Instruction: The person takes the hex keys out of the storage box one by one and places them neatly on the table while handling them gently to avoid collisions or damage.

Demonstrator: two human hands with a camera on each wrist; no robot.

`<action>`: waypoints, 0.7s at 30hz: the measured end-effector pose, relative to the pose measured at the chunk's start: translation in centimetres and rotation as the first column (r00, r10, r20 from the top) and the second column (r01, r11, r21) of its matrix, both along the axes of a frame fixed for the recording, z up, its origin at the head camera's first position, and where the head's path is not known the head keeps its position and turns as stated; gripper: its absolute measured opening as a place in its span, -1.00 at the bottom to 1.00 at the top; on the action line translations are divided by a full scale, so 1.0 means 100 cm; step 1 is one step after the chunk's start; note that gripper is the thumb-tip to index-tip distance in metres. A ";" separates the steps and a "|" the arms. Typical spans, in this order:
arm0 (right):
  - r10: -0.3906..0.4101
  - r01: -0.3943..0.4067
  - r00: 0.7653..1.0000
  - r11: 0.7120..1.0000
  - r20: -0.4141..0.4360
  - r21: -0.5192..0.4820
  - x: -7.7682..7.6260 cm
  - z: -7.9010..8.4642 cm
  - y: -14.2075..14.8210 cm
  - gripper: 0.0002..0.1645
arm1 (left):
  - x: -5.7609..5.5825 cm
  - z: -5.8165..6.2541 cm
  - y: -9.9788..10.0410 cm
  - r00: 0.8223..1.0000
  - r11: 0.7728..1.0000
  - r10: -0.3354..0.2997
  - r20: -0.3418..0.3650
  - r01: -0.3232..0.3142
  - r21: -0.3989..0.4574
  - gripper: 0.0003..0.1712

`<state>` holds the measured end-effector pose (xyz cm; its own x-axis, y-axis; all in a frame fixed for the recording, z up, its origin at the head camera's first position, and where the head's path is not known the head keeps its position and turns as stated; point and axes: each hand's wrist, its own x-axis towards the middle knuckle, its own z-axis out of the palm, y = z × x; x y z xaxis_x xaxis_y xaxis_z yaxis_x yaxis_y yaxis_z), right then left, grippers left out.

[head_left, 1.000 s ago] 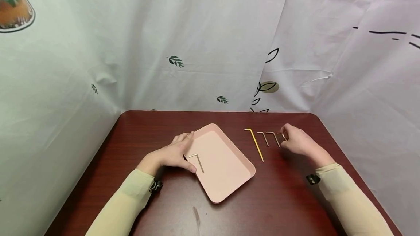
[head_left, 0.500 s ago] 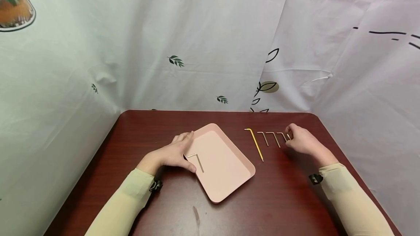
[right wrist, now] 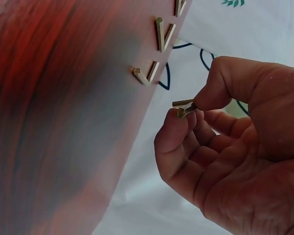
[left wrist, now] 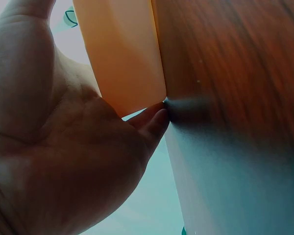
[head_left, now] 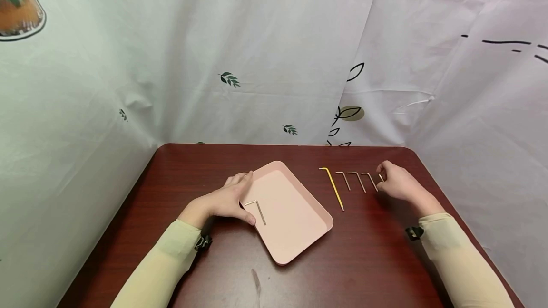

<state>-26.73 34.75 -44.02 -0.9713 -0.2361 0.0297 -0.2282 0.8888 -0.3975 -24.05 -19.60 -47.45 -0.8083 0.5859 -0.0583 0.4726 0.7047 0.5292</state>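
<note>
My left hand [head_left: 227, 201] holds the left corner of a pink tray [head_left: 295, 217], thumb along one edge and fingers along the other. In the left wrist view the tray wall [left wrist: 125, 54] sits against the hand. One L-shaped hex key [head_left: 260, 213] lies inside the tray near the thumb. At the right, my right hand [head_left: 398, 182] pinches a small metal hex key [right wrist: 182, 111] between thumb and forefinger; the fingers hide part of it. Just left of that hand lies another hex key [head_left: 370, 181] on the table.
Farther left in the same row lie two metal hex keys, one nearer [head_left: 358, 181] and one farther [head_left: 344, 179], then a longer yellow hex key [head_left: 332, 187]. The dark red table [head_left: 325, 270] meets a white patterned cloth [head_left: 257, 61] at its back and sides.
My right hand has shifted a little to the right with the pinched hex key, uncovering the nearest key in the row. My left hand and the tray have stayed put.
</note>
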 end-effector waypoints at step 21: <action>-0.011 0.011 1.000 1.000 0.012 -0.007 -0.014 -0.009 0.009 -0.54 | 0.002 0.001 0.000 1.000 1.000 0.008 0.013 -0.008 0.018 0.81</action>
<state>-28.09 35.61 -44.90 -0.9742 -0.2249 0.0200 -0.2134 0.8883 -0.4067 -23.89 -19.61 -47.31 -0.8122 0.5804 -0.0583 0.4599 0.6986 0.5481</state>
